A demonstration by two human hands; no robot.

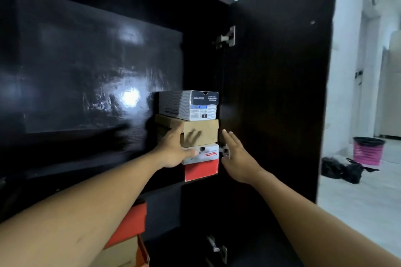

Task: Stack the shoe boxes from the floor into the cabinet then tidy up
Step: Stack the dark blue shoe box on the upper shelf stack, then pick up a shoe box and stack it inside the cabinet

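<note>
Three shoe boxes stand stacked on a shelf inside the dark cabinet (204,28): a grey wavy-patterned box (188,105) on top, a plain brown cardboard box (204,131) in the middle, a red and white box (201,169) at the bottom. My left hand (175,150) lies against the left front of the brown and red boxes, fingers spread and blurred. My right hand (236,158) is open with straight fingers just right of the stack, by the lower door hinge (224,150); whether it touches the boxes is unclear.
The cabinet's right door (280,84) stands wide open; the glossy left door (86,76) is closed. More orange and brown boxes (130,236) sit on a lower shelf. On the white floor at right lie a black bag (345,169) and a pink bin (367,150).
</note>
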